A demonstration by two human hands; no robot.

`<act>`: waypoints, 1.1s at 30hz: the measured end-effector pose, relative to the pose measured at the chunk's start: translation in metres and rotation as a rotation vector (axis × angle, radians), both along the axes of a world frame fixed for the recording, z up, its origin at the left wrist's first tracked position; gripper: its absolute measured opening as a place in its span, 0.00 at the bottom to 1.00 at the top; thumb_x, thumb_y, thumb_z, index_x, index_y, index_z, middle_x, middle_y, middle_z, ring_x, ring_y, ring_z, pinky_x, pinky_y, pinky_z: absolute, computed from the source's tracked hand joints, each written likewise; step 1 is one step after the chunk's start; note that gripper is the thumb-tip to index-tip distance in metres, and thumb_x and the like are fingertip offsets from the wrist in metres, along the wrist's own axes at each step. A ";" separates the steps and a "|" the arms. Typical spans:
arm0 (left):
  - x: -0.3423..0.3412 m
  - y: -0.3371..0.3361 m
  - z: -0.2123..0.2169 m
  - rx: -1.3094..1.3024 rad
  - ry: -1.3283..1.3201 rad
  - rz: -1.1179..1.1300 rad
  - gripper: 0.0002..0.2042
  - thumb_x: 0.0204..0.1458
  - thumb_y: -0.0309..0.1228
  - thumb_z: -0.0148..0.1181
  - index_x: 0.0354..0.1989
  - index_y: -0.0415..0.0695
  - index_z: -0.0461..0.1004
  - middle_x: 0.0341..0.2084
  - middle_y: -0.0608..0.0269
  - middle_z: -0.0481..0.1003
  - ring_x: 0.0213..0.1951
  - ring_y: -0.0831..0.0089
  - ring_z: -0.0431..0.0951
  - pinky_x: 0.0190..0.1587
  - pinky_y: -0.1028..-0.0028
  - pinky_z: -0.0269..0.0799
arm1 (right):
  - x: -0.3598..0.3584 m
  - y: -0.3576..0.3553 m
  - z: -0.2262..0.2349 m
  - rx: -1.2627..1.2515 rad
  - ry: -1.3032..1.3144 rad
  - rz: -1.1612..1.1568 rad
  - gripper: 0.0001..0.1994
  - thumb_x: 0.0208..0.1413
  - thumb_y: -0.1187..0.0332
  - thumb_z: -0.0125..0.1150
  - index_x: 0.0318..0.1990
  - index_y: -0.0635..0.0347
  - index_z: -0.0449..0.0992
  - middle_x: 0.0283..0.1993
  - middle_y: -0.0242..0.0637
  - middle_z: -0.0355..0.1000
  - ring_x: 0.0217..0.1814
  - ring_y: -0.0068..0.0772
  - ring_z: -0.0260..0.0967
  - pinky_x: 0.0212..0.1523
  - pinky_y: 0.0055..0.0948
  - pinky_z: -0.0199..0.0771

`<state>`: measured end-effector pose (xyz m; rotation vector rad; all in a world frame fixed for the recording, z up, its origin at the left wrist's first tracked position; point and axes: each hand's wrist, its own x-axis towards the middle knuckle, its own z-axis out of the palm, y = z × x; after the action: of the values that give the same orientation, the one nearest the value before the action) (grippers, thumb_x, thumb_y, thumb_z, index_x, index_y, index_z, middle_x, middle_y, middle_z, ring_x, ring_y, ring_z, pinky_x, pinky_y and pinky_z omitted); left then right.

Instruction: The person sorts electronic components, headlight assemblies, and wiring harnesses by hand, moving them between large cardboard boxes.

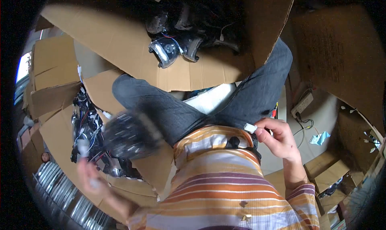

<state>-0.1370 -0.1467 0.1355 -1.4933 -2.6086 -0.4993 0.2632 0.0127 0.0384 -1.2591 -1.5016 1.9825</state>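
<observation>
Beyond the jeans (pixel 261 95), a cardboard box (pixel 132 59) holds dark lamps (pixel 165 51); to the jeans' left, a carton (pixel 56 127) brims with wired parts (pixel 86 127); well right, a power strip (pixel 302 104). And there's the white connector (pixel 250 128), by the jeans' right hip, long axis sideways, pointing left! The right hand (pixel 277 139) pinches it, fingers curled. Left of the jeans, the left hand (pixel 91 177) blurs near a smeared dark unit (pixel 130 135); opening and grip, I can't tell.

Right fingers (pixel 268 135) pinch a white connector (pixel 250 128); left fingers (pixel 83 168) (blurred) are near dark wired parts (pixel 114 166).
</observation>
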 end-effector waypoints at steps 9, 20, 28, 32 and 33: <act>-0.025 0.011 0.069 -0.779 0.761 0.082 0.19 0.39 0.27 0.56 0.43 0.41 0.64 0.39 0.52 0.66 0.40 0.56 0.66 0.42 0.69 0.61 | -0.004 0.008 -0.006 0.055 0.043 0.119 0.04 0.42 0.73 0.52 0.27 0.64 0.67 0.20 0.34 0.63 0.17 0.20 0.59 0.18 0.19 0.58; 0.180 0.330 -0.237 -0.242 0.027 -1.223 0.08 0.37 0.26 0.46 0.27 0.44 0.71 0.25 0.59 0.69 0.28 0.63 0.70 0.29 0.68 0.66 | 0.024 0.013 -0.018 0.028 -0.028 -0.015 0.04 0.41 0.72 0.51 0.25 0.63 0.67 0.22 0.37 0.64 0.23 0.29 0.62 0.22 0.23 0.60; 0.274 0.442 -0.401 0.072 0.201 -1.068 0.13 0.41 0.27 0.44 0.35 0.46 0.72 0.37 0.50 0.67 0.45 0.59 0.61 0.50 0.58 0.49 | 0.030 0.028 -0.038 -0.158 -0.053 -0.109 0.05 0.41 0.73 0.51 0.28 0.63 0.68 0.25 0.35 0.66 0.25 0.23 0.64 0.24 0.20 0.62; 0.293 0.467 -0.417 -0.109 0.147 -1.061 0.13 0.39 0.27 0.46 0.34 0.45 0.71 0.36 0.51 0.67 0.41 0.61 0.65 0.47 0.61 0.56 | 0.031 0.033 -0.048 -0.302 0.003 -0.177 0.05 0.43 0.73 0.51 0.29 0.63 0.68 0.25 0.33 0.67 0.25 0.19 0.63 0.24 0.19 0.62; 0.296 0.464 -0.414 -0.160 0.146 -1.097 0.12 0.39 0.27 0.46 0.34 0.45 0.71 0.36 0.51 0.67 0.40 0.61 0.65 0.46 0.61 0.56 | 0.032 0.034 -0.051 -0.341 -0.008 -0.176 0.05 0.43 0.73 0.51 0.29 0.63 0.68 0.25 0.34 0.67 0.25 0.19 0.63 0.24 0.19 0.63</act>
<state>0.1590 0.3176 -0.2787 -2.7897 -1.5294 -0.2058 0.2956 0.0470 -0.0130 -1.4755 -1.0405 2.1753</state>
